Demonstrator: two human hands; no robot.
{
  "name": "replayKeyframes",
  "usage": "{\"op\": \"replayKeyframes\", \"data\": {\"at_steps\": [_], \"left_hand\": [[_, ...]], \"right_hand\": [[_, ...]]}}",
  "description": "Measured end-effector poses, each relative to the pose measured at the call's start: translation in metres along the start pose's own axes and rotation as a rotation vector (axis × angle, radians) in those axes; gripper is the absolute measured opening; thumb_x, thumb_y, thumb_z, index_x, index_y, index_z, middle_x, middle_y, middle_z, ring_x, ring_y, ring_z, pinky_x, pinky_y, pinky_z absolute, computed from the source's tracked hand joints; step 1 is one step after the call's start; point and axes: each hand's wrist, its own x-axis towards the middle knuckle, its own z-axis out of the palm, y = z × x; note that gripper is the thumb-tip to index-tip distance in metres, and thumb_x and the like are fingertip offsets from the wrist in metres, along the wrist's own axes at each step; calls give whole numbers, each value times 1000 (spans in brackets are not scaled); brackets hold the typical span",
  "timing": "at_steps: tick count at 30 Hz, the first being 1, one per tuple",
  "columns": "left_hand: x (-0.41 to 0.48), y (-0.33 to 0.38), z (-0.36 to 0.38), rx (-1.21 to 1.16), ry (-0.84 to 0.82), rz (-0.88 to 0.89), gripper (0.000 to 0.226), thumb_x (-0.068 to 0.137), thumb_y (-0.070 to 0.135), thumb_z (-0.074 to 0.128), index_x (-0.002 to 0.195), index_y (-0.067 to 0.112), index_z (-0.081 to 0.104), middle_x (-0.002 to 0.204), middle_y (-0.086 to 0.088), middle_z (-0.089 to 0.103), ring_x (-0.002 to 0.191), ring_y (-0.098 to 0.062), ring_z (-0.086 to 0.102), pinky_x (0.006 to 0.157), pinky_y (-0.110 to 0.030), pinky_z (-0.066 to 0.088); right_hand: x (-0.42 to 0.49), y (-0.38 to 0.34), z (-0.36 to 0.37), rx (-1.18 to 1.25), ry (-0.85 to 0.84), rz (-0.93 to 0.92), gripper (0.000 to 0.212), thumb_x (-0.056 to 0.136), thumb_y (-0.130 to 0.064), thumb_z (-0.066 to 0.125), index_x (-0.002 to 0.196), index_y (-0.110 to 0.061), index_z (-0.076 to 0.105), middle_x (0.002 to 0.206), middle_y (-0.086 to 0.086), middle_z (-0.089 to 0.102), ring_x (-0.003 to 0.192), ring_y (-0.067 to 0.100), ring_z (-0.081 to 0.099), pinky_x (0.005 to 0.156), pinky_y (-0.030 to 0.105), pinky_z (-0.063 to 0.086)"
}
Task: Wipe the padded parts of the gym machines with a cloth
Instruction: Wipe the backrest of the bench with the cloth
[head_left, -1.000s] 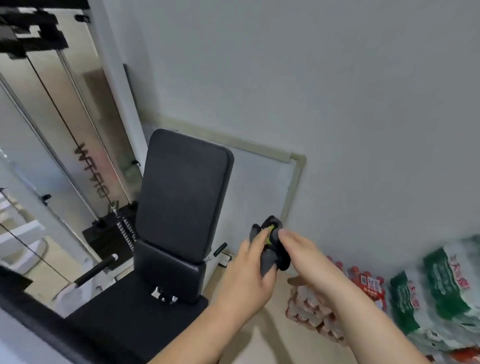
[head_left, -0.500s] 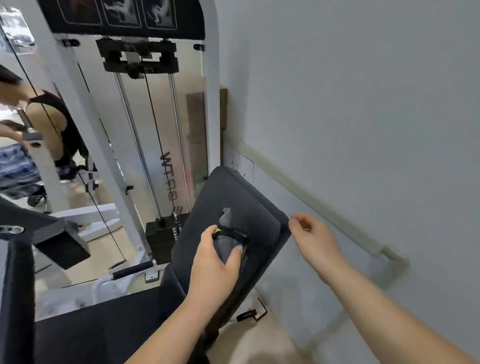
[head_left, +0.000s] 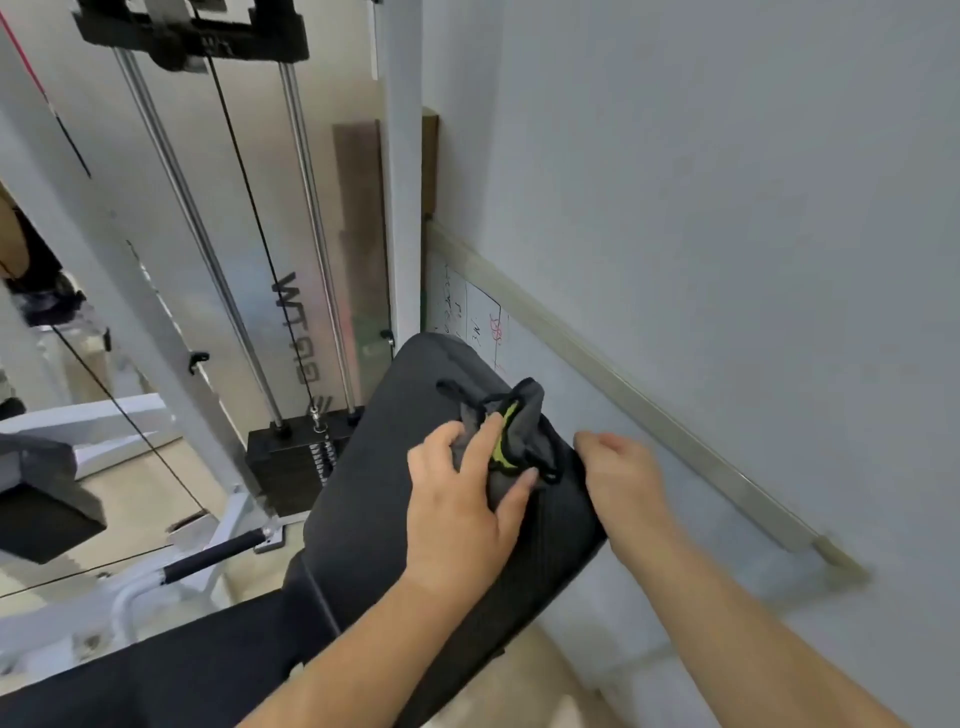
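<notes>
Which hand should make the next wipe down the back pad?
Left. The left hand holds the cloth against the back pad; the right hand sits curled at the pad's wall-side edge, without cloth.

Bright, soft, even light, with no hard source in view. The wall right of the right hand is a flat pale grey. The black pad under the left hand shows little detail. The panel left of that hand has a milky sheen, and the rods there bow with wide-angle distortion. The forearms and the trim are slightly blurred, while the cloth is clearer.
</notes>
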Motion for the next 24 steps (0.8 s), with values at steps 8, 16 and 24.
{"op": "replayKeyframes", "data": {"at_steps": [8, 16, 24], "left_hand": [[48, -1, 1, -41, 100, -243, 58, 99, 50, 52, 143, 13, 50, 125, -10, 51, 112, -27, 48, 90, -30, 39], [33, -14, -15, -2, -50, 17, 55, 93, 51, 57, 141, 25, 50, 120, -3, 50, 109, -25, 51, 82, -36, 53], [27, 11, -16, -64, -21, -85, 52, 97, 49, 56, 139, 19, 51, 114, -4, 52, 106, -26, 54, 88, -37, 50]], "right_hand": [[2, -5, 8, -63, 10, -34, 35, 94, -26, 52, 68, -20, 30, 63, 0, 30, 61, 21, 31, 59, 35, 23], [-4, -5, 6, -16, 68, -64, 40, 96, -23, 51, 63, -19, 28, 60, 1, 28, 60, 21, 29, 57, 35, 23], [-6, 1, 5, 16, 87, -45, 40, 93, -23, 53, 63, -19, 27, 58, 0, 27, 59, 21, 28, 58, 36, 23]]}}
